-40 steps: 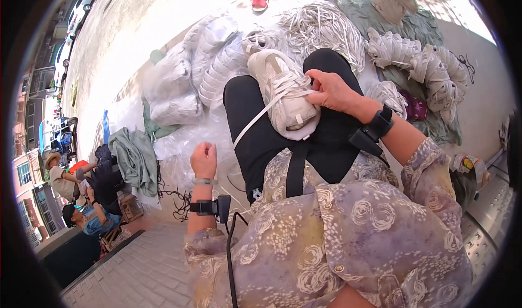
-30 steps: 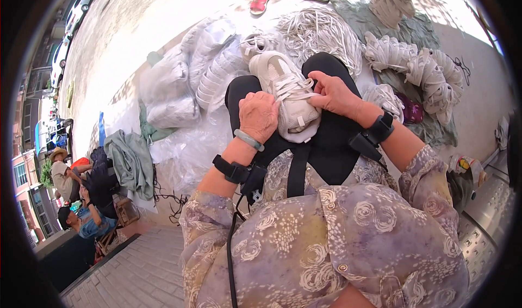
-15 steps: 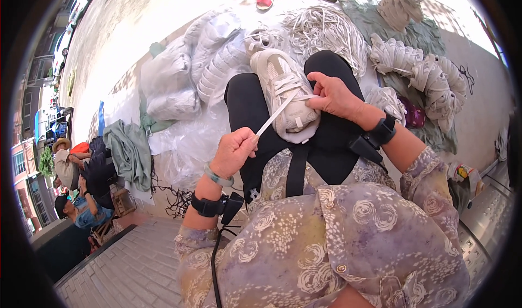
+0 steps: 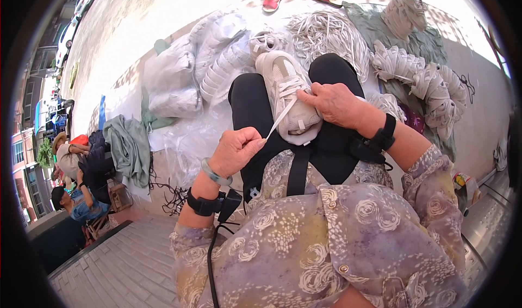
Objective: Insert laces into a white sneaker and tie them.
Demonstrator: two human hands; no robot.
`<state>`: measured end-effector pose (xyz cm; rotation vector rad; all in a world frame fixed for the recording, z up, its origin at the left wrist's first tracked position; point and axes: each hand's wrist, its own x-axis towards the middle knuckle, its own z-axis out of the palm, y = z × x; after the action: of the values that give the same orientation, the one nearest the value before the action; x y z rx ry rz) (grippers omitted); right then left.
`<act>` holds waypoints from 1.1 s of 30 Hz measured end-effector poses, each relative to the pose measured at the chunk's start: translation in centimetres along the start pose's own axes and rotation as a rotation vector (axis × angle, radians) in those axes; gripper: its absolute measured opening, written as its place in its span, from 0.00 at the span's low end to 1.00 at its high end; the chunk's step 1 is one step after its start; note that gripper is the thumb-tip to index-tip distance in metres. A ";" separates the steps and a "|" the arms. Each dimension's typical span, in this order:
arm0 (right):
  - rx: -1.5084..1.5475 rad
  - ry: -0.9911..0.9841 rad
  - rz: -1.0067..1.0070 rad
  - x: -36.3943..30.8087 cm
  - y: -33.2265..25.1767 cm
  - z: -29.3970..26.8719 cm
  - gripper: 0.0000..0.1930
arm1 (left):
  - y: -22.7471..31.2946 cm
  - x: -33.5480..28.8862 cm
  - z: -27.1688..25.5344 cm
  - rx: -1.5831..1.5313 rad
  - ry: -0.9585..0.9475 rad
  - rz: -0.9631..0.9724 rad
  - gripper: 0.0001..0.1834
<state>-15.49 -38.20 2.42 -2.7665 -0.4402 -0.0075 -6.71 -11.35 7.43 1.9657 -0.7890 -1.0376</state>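
A pale off-white sneaker (image 4: 280, 71) with mesh panels rests between my knees, its toe pointing away from me. White laces criss-cross its front. My left hand (image 4: 235, 151) is closed, thumb and finger pinching one end of the shoelace (image 4: 278, 121), which runs taut and slanting from the shoe. Over the lacing at the shoe's right side, my right hand (image 4: 338, 108) is closed, its thumb and fingertip pinching the lace near the upper eyelets; its other fingers curl out of sight. My black-clad knees (image 4: 247, 98) flank the shoe on both sides.
Beyond my knees lie a heap of loose white laces (image 4: 329, 36), another pale shoe (image 4: 267, 40) and plastic-wrapped white bundles (image 4: 174, 85). Tied lace bundles (image 4: 402, 63) sit at the right on green cloth. Red sandals (image 4: 273, 1) lie far off. People (image 4: 81, 199) sit at the left.
My right hand has shifted from the shoe's right edge inward over the lacing. The left hand has moved slightly right, and less lace shows between the hands. The whole view has shifted a little.
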 end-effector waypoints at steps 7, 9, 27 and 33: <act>-0.055 -0.048 0.019 0.0 0.5 -0.3 0.20 | -1.4 -1.2 -0.5 -0.177 0.124 -0.056 0.08; -0.020 -0.070 0.069 0.0 0.7 -0.3 0.19 | -0.7 -0.9 -1.3 -0.211 0.315 -0.035 0.07; -0.013 0.105 -0.038 -0.3 0.3 -4.1 0.05 | 4.6 3.2 -3.6 0.087 0.536 0.271 0.06; -0.235 0.267 -0.227 0.6 1.0 -4.4 0.06 | 5.0 2.9 -3.2 0.112 0.493 0.252 0.07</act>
<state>-14.39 -40.38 6.27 -2.8656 -0.7158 -0.5076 -3.42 -15.14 11.71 2.0311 -0.7970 -0.3426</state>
